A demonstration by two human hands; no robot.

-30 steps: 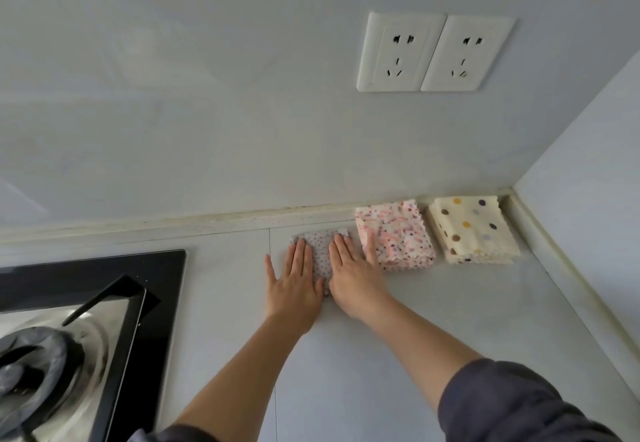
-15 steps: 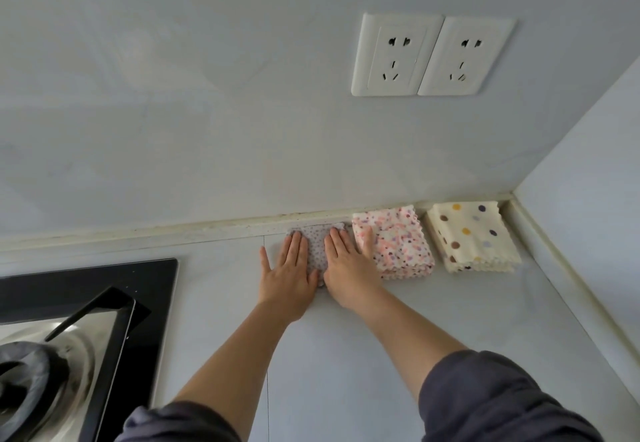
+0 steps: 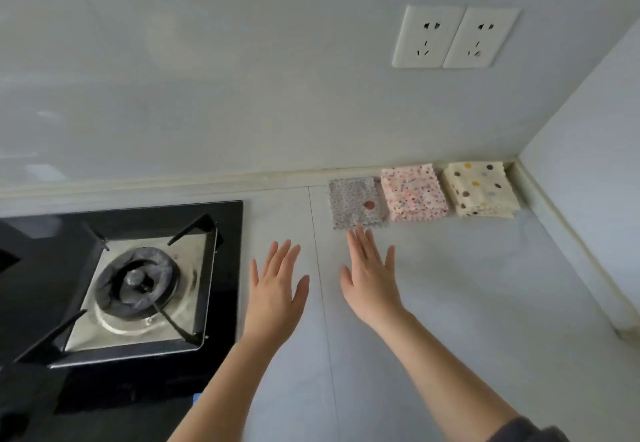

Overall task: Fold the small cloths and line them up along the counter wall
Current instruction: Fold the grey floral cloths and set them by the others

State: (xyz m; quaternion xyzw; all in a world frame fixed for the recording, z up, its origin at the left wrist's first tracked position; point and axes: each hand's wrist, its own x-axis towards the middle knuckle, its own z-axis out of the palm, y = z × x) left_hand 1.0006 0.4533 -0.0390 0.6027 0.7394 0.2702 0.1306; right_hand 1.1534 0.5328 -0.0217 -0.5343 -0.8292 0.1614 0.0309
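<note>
Both hands have drawn back off the grey speckled cloth (image 3: pixel 356 202); the left hand (image 3: pixel 277 289) and right hand (image 3: pixel 372 282) are flat, fingers straight, holding nothing. The soft, zigzag-edged folded square sits near the wall (image 3: pixel 242 112) at the right hand's 12 o'clock, with the pink floral cloth (image 3: pixel 414 192) and cream dotted cloth (image 3: pixel 479 188) at its 3 o'clock.

— How do the hands lie?
— Left hand (image 3: pixel 277 292) flat, palm down, fingers (image 3: pixel 281 257) straight and spread. Right hand (image 3: pixel 373 285) the same, beside it, holding nothing.
— The arms?
— Both stretch forward, forearms bare.
</note>
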